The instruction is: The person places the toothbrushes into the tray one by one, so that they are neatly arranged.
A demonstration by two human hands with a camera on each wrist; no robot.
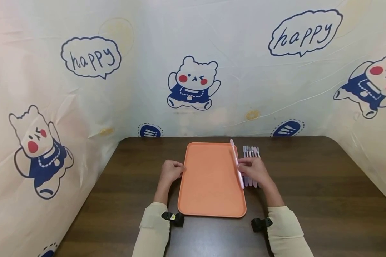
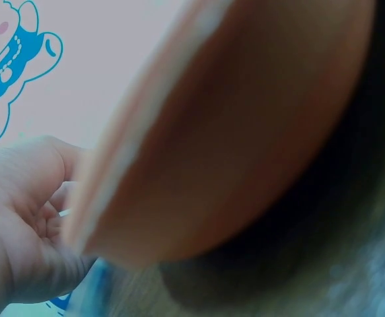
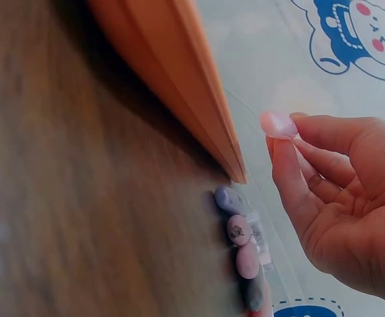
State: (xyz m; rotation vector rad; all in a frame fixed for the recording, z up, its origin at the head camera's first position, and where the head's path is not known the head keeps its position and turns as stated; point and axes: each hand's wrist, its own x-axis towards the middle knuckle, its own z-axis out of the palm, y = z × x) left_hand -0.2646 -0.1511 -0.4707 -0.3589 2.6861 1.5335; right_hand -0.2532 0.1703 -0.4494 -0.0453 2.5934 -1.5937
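An orange tray (image 1: pixel 212 178) lies lengthwise on the table. On its left rim is my left hand (image 1: pixel 172 171), the fingers bent and the thumb side against the edge; the left wrist view shows that hand (image 2: pixel 34 224) at the blurred tray side (image 2: pixel 199 165). My right hand (image 1: pixel 254 169) pinches a pale pink toothbrush (image 1: pixel 234 151) between thumb and fingers, over the tray's right edge. In the right wrist view the toothbrush's rounded end (image 3: pixel 278 125) shows above the tray rim. Several more toothbrushes (image 1: pixel 250 182) lie side by side just right of the tray, partly behind the right hand.
A dark wooden table (image 1: pixel 308 178) carries everything. Behind it and at both sides hangs a pale curtain (image 1: pixel 244 89) printed with bears and the word happy. Small black devices (image 1: pixel 260 224) are strapped at both wrists.
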